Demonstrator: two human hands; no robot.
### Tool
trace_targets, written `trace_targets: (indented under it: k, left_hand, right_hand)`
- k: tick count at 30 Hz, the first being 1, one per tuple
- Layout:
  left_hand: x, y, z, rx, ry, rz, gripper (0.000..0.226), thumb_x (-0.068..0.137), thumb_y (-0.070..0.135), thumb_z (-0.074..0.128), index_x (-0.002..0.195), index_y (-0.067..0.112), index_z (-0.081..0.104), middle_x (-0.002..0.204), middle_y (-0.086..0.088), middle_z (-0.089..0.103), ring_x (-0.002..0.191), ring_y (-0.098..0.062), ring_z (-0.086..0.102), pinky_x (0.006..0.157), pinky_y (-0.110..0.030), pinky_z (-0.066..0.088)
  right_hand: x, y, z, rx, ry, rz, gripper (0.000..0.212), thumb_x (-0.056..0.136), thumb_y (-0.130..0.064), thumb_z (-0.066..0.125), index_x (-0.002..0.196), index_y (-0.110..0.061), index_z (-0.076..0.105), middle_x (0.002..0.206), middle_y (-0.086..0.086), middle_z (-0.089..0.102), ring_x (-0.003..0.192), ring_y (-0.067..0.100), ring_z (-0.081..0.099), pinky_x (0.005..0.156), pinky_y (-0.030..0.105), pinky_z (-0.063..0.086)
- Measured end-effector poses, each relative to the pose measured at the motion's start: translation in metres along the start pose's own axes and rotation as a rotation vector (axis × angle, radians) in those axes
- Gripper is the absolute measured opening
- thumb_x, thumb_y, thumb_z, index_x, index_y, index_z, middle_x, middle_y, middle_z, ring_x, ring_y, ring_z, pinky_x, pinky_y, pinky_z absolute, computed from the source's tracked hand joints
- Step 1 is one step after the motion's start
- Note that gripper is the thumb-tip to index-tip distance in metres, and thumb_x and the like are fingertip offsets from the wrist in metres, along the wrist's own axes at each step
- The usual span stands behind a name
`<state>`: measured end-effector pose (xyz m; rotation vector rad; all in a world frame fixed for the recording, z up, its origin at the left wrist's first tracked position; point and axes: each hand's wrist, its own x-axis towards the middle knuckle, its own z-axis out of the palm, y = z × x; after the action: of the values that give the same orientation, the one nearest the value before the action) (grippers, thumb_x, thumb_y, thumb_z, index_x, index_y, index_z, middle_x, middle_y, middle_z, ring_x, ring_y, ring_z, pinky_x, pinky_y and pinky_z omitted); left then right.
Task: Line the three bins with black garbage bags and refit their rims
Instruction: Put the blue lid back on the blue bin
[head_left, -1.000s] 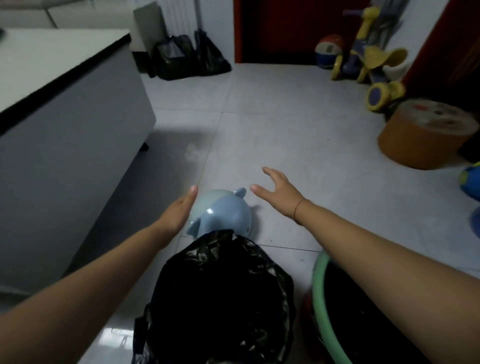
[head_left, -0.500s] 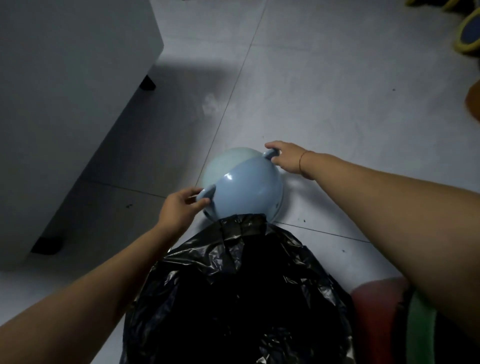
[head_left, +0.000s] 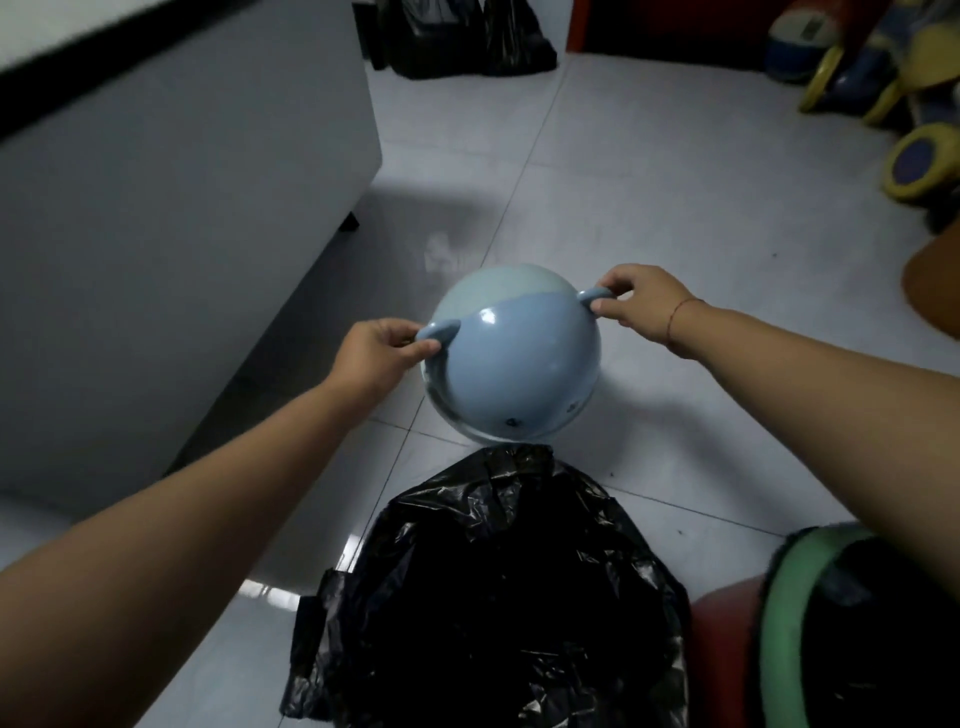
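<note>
Your left hand (head_left: 382, 353) and right hand (head_left: 641, 301) each pinch an ear of the blue rim (head_left: 511, 358), above the bagged bin (head_left: 498, 587). Pressed down tilted, it may tear the bag.

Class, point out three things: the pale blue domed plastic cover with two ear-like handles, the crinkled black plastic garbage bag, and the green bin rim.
Pale blue domed plastic cover (head_left: 519, 358), head view, glossy side.
Crinkled black plastic garbage bag (head_left: 498, 587), head view, middle.
Green bin rim (head_left: 789, 587), head view, left curve.
</note>
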<state>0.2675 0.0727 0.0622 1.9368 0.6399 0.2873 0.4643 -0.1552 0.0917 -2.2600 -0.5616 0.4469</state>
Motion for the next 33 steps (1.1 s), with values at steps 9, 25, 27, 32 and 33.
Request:
trace_targets:
  k: [9,25,27,32,33]
  left_hand:
    - [-0.064,0.116,-0.079,-0.023,-0.002,0.182,0.005,0.082,0.012,0.073,0.085,0.015,0.071,0.069,0.008,0.065,0.067,-0.004,0.055,0.080,-0.027,0.047]
    - [-0.235,0.072,-0.092,-0.021,-0.212,0.033,0.017,0.084,0.004,0.070,0.072,0.016,0.067,0.066,0.000,0.059,0.068,-0.012,0.052,0.074,-0.029,0.047]
    - [-0.243,0.063,-0.087,-0.024,-0.214,0.017,0.013,0.084,0.004,0.069,0.074,0.012,0.068,0.066,0.000,0.059,0.067,-0.012,0.052,0.074,-0.030,0.046]
    - [-0.246,0.052,-0.077,-0.036,-0.180,0.025,0.003,0.086,0.006,0.067,0.085,0.003,0.068,0.073,-0.006,0.057,0.073,-0.016,0.050,0.073,-0.031,0.042]
    - [-0.244,0.052,-0.075,-0.030,-0.174,0.038,0.003,0.086,0.007,0.068,0.083,0.006,0.067,0.071,-0.004,0.057,0.072,-0.015,0.050,0.072,-0.030,0.042]
  right_hand:
    - [-0.101,-0.108,-0.087,0.083,0.098,-0.138,0.016,0.088,-0.012,0.063,0.104,-0.010,0.061,0.094,0.003,0.061,0.085,0.016,0.056,0.077,0.033,0.048]
    - [-0.298,-0.081,-0.034,0.044,0.027,0.040,0.008,0.087,-0.008,0.063,0.093,-0.003,0.062,0.088,0.012,0.061,0.085,0.024,0.056,0.079,0.035,0.046]
    - [-0.305,-0.074,-0.026,0.022,0.021,0.054,0.007,0.086,-0.009,0.063,0.091,-0.004,0.062,0.089,0.011,0.062,0.084,0.023,0.056,0.077,0.033,0.045]
    - [-0.310,-0.062,-0.015,-0.005,0.084,0.042,0.003,0.085,-0.012,0.063,0.084,-0.011,0.060,0.090,0.012,0.065,0.086,0.025,0.059,0.079,0.033,0.046]
    - [-0.309,-0.060,-0.015,-0.006,0.086,0.047,0.004,0.086,-0.012,0.063,0.084,-0.011,0.060,0.091,0.012,0.065,0.088,0.026,0.059,0.081,0.034,0.046]
